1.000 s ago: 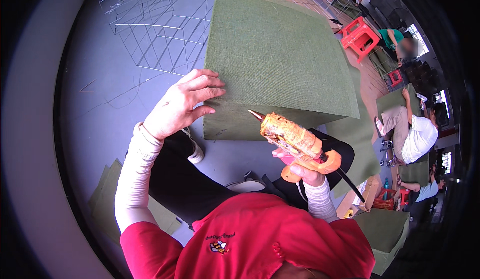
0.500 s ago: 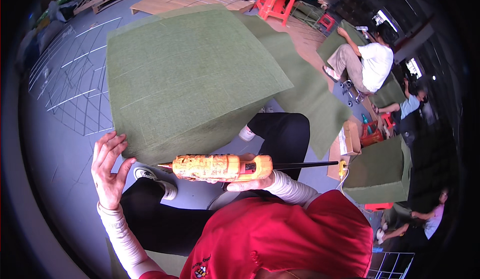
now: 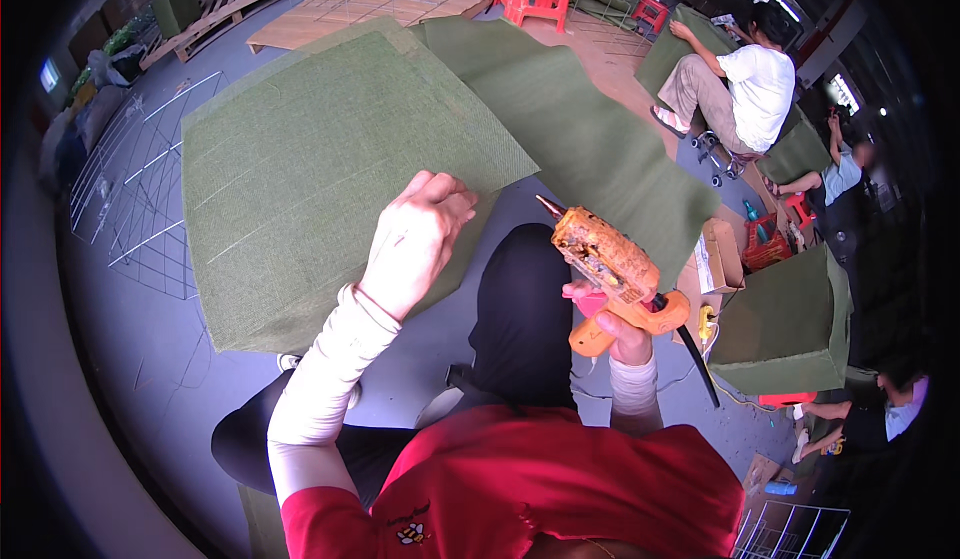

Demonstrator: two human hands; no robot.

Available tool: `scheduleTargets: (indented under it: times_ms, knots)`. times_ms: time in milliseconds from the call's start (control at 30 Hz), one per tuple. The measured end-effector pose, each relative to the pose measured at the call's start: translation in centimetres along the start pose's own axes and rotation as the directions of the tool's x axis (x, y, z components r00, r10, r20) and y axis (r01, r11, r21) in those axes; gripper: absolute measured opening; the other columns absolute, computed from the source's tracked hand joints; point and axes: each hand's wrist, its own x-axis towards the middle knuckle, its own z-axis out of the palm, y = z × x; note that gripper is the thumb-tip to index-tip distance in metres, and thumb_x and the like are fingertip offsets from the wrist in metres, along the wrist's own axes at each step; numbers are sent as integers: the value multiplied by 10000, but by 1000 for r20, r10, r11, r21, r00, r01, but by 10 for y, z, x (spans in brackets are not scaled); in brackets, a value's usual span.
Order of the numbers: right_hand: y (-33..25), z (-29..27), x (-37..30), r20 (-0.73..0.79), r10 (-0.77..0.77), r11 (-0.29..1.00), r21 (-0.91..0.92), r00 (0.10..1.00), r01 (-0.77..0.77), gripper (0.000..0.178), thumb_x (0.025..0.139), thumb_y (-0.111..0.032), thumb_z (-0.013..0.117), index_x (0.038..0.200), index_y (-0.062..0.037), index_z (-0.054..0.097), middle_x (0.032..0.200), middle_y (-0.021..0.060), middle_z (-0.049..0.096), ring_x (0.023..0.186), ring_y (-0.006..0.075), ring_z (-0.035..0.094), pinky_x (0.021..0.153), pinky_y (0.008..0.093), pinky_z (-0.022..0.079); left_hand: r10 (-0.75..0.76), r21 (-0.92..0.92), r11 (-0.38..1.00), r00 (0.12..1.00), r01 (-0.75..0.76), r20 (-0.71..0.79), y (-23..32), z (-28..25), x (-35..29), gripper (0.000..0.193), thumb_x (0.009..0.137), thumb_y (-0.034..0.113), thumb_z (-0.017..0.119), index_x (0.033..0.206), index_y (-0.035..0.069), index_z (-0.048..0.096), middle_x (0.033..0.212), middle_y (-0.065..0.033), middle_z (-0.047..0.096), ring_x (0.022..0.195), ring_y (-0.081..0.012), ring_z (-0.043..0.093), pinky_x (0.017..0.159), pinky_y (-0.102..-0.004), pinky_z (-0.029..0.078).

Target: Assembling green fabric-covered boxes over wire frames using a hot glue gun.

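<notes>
A large box-shaped piece covered in green fabric (image 3: 300, 159) stands in front of me, its top panel facing up. My left hand (image 3: 415, 244) is at its near right edge, with fingers curled together; whether fabric is between the fingertips is hidden. To the right, my right hand (image 3: 625, 339) grips a worn orange glue gun (image 3: 610, 259) by its handle. Its nozzle points up and left, just off the fabric's right corner, and a black cord trails from its rear.
Loose green fabric (image 3: 600, 129) spreads behind the box. Wire frames (image 3: 150, 189) lie on the left, a wooden pallet (image 3: 225, 4) beyond. At right are a green box (image 3: 775, 319), a cardboard box (image 3: 718, 259) and a yellow power strip (image 3: 707, 324). A co-worker (image 3: 750, 99) sits further back.
My left hand has moved right from the box's near left corner to its right edge, its fingers curling. The glue gun has swung right, its nozzle turning from left to up-left. The box appears rotated.
</notes>
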Motion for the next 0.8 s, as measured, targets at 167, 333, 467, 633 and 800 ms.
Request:
scheduleTargets:
  times_ms: [167,333,467,633,800]
  knots:
    - [19,-26,-9,-64,-14,999,-35,998,12,456,729,-43,562,1170,31,473,1065,173,582,1062,286,533,970,415,366,-108,128,987,991,98,79,-9,30,15,183,661,-25,618,844,-28,610,803,-110,542,774,-281,532,659,-359,466]
    - [26,-32,2,24,4,999,39,1000,-5,430,771,-11,541,1192,24,459,1115,166,571,1087,266,524,978,389,367,-176,69,983,975,168,132,-9,33,18,160,678,8,642,834,-20,620,800,-120,549,790,-301,564,675,-365,471]
    - [28,-35,9,74,45,996,-81,996,-39,390,789,28,521,1177,15,480,1121,154,569,1109,251,507,985,379,351,-201,54,979,973,196,112,-7,35,19,150,689,24,648,831,-22,635,797,-120,565,749,-300,584,660,-361,480]
    - [26,-34,11,75,78,993,-96,994,-71,308,803,19,523,1110,14,538,1114,144,572,1124,253,493,984,371,347,-234,32,972,965,232,120,-4,42,19,123,716,7,646,833,-28,632,795,-127,585,718,-278,599,642,-323,477]
    - [27,-33,10,57,77,993,-97,995,-71,295,808,7,529,1102,13,543,1116,136,571,1111,240,501,970,365,360,-235,-1,972,968,236,91,-3,45,20,112,706,11,627,810,-29,630,758,-126,565,715,-302,583,647,-360,480]
